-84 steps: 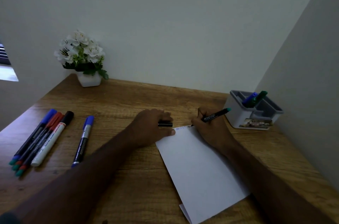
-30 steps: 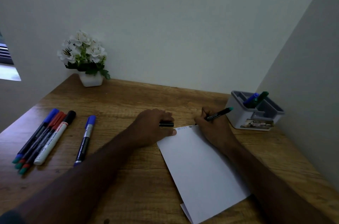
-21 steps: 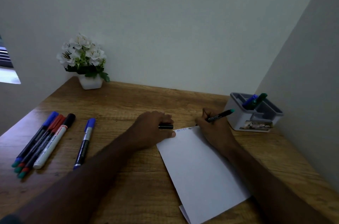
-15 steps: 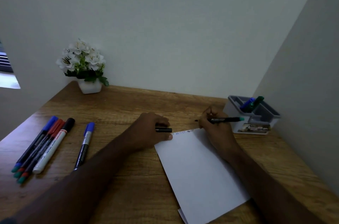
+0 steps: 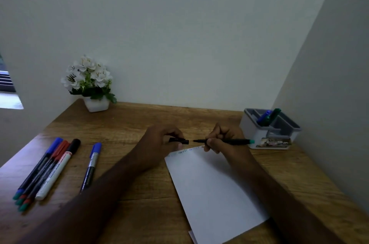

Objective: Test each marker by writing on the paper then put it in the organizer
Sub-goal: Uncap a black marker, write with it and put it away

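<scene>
Pinching the marker (image 5: 225,141) level was the right hand (image 5: 223,139) | left hand (image 5: 159,141) fingers clamped on its cap (image 5: 179,140) | tip just beside cap, above the paper (image 5: 211,189)

Along the top edge of the paper (image 5: 211,187) runs handwritten lettering; one group reads roughly "ABCDEF", the rest too small to read. The organizer (image 5: 259,135) label is illegible.

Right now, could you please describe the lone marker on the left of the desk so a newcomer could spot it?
On the wooden desk, left of the paper, lies a bundle of markers. Beside it, apart, lies the lone marker: blue cap, dark barrel, touching nothing.
</scene>
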`<state>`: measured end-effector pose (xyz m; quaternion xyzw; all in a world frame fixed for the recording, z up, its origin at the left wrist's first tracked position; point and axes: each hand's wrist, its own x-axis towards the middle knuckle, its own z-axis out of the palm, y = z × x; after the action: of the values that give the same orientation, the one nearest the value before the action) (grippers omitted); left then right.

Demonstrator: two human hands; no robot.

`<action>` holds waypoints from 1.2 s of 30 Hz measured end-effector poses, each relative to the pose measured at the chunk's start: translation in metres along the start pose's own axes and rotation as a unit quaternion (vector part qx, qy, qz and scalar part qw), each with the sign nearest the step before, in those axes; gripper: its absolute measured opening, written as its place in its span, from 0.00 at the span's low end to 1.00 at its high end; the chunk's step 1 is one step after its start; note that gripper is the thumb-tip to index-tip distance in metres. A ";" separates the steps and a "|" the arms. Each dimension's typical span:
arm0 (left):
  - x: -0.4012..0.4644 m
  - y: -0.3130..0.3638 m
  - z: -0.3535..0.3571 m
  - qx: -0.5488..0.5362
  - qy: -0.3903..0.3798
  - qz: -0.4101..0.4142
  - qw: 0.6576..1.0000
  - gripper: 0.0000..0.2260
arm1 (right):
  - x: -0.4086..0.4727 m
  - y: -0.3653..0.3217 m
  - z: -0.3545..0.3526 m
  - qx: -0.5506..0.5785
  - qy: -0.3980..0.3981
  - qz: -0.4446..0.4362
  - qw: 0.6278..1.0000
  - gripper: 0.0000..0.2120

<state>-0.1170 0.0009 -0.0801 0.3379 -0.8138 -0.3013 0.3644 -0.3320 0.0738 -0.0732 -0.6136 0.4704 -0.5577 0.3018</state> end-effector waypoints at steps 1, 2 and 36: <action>0.000 0.002 0.001 -0.011 0.001 0.005 1.000 0.07 | 0.000 0.001 0.000 0.006 -0.001 -0.004 1.000 0.03; -0.001 0.004 0.001 -0.020 0.000 0.005 1.000 0.07 | 0.001 0.001 -0.001 0.013 -0.001 -0.006 1.000 0.03; -0.002 0.020 0.004 -0.168 -0.041 0.001 0.985 0.13 | 0.006 0.003 0.004 0.173 -0.076 0.020 0.982 0.05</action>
<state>-0.1261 0.0149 -0.0685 0.2583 -0.7661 -0.4469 0.3828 -0.3291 0.0666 -0.0742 -0.5831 0.3545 -0.5763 0.4497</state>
